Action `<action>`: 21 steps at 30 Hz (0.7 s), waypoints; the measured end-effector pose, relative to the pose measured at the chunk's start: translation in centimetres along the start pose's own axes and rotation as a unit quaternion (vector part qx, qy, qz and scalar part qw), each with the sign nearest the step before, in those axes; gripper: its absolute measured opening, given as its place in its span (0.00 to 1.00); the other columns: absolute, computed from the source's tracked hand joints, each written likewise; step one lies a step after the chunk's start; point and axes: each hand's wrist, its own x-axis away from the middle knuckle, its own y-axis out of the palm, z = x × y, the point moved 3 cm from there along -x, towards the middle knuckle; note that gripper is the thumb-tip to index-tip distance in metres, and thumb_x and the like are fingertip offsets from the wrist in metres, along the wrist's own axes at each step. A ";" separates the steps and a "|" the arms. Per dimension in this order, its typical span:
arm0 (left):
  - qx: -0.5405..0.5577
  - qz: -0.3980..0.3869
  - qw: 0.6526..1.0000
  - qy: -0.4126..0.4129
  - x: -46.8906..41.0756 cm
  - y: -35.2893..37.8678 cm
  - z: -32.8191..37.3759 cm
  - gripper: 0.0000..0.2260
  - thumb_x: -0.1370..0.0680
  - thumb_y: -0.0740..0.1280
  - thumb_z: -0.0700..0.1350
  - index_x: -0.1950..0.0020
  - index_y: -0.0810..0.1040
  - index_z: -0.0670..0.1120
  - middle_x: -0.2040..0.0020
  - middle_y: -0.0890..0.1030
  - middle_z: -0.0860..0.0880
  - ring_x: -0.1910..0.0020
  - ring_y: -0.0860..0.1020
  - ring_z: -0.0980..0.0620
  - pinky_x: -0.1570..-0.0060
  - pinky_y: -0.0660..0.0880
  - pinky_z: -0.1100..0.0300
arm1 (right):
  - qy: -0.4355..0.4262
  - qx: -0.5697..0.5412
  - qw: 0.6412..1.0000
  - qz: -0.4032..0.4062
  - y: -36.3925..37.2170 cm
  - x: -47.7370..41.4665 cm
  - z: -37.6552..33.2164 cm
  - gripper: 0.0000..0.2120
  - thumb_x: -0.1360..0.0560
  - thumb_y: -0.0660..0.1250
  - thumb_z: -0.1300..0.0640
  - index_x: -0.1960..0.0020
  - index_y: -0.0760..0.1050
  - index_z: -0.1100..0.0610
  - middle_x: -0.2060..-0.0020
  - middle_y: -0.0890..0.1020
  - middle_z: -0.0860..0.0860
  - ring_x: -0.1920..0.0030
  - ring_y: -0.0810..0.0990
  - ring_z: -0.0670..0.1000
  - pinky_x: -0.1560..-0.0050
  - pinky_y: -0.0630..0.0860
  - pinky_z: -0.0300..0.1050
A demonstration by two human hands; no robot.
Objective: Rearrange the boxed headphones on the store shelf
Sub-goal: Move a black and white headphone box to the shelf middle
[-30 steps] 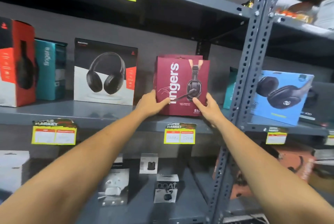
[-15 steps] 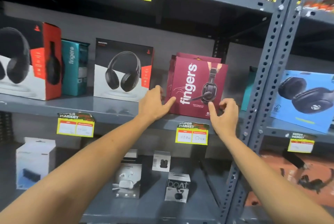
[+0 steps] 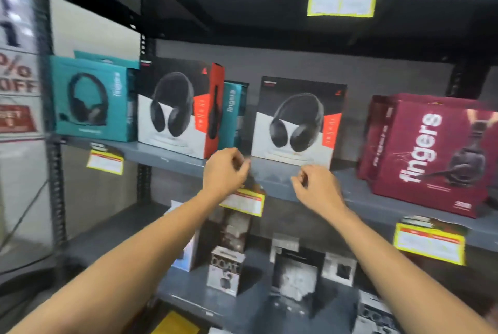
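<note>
While both hands hang empty at the shelf lip, the scene reads so:

Grip: left hand (image 3: 225, 170) and right hand (image 3: 316, 189) both loosely curled, fingers drawn in, clamped on nothing; neither touches a box; motion blur hides the fingertips.

Key relation: black-white box (image 3: 297, 121) stands just above and between the two hands, slightly nearer the right one; its lower edge sits just behind the right hand's knuckles; the left hand lies off its lower left corner, in the gap beside the next box.

Axis: this box stands upright, face forward, turned a little so its left edge comes toward the camera; to my eye a two-handed take by the side edges suits it, each hand needing to open and rise a short way.

Neighbours: second black-white box (image 3: 175, 110) to the left, with a red side panel showing; teal box (image 3: 91, 96) at the far left; a thin teal box (image 3: 233, 115) tucked behind, between the two black-white ones; maroon boxes (image 3: 428, 156) well apart to the right, leaning forward.

Surface: grey metal shelf (image 3: 277, 180), flat, bare in front of the middle box; yellow price tags (image 3: 245, 203) clipped on its lip, one just under the left wrist.

Room: open gaps on either side of the middle box, wider on the right; upper shelf well above; small boxes (image 3: 225, 270) on the level below; sale sign (image 3: 16, 91) at the far left.
</note>
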 end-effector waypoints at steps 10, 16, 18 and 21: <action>-0.041 0.101 0.985 -0.130 -7.3 -10.5 -14.2 0.30 0.27 0.72 0.53 0.35 0.67 0.35 0.35 0.71 0.36 0.34 0.69 0.37 0.36 0.66 0.47 | 0.072 -0.251 0.965 -0.014 9.9 -12.8 -13.4 0.37 0.36 0.73 0.35 0.39 0.67 0.59 0.41 0.77 0.57 0.43 0.77 0.57 0.46 0.72 0.47; -0.061 0.099 0.989 -0.090 -9.5 -11.4 -16.4 0.33 0.27 0.70 0.59 0.32 0.66 0.38 0.33 0.71 0.39 0.33 0.70 0.41 0.35 0.68 0.48 | 0.098 -0.249 0.963 -0.019 12.4 -14.8 -15.6 0.33 0.39 0.73 0.32 0.48 0.71 0.56 0.49 0.80 0.53 0.49 0.79 0.54 0.49 0.76 0.50; -0.039 0.104 0.991 -0.073 -9.6 -11.6 -16.8 0.31 0.27 0.70 0.58 0.33 0.67 0.39 0.34 0.71 0.40 0.35 0.70 0.42 0.36 0.68 0.49 | 0.080 -0.267 0.960 -0.009 12.2 -14.6 -15.0 0.27 0.37 0.75 0.36 0.49 0.74 0.54 0.52 0.80 0.49 0.53 0.79 0.50 0.52 0.74 0.44; 0.018 0.113 0.992 -0.057 -9.8 -11.9 -17.3 0.35 0.28 0.72 0.58 0.30 0.65 0.40 0.33 0.69 0.41 0.33 0.69 0.43 0.33 0.68 0.51 | 0.059 -0.333 0.941 -0.022 11.1 -14.0 -12.3 0.23 0.34 0.76 0.44 0.44 0.76 0.52 0.49 0.82 0.47 0.53 0.80 0.42 0.51 0.75 0.37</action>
